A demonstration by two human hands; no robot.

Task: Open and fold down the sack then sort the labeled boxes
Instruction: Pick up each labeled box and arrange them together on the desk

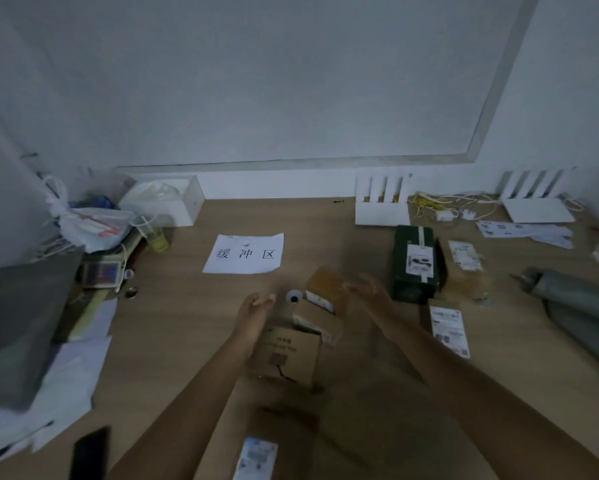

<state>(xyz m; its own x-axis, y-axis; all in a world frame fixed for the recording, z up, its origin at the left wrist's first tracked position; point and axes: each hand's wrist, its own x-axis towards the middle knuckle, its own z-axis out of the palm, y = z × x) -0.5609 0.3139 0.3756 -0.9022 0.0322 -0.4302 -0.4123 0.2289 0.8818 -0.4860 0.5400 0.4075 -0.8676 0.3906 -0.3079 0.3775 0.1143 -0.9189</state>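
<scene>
both hands open over a cluster of small cardboard boxes on the desk

nearest, a labeled kraft box (pixel 286 355) lies between the forearms; beyond it the left hand (pixel 253 308) and right hand (pixel 367 289), fingers spread and empty, flank a brown box (pixel 325 289), likely to lift it. a small white round object (pixel 293 295) crowds the left side. farther off are a dark green box (pixel 414 263), a paper sign (pixel 244 252) and the grey sack (pixel 582 306).

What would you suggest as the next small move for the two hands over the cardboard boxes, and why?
Probably close both hands on one box in the cardboard boxes and lift it. The left hand and right hand hover open on either side of the cluster, holding nothing, and the paper sign just beyond has bare table around it.
</scene>
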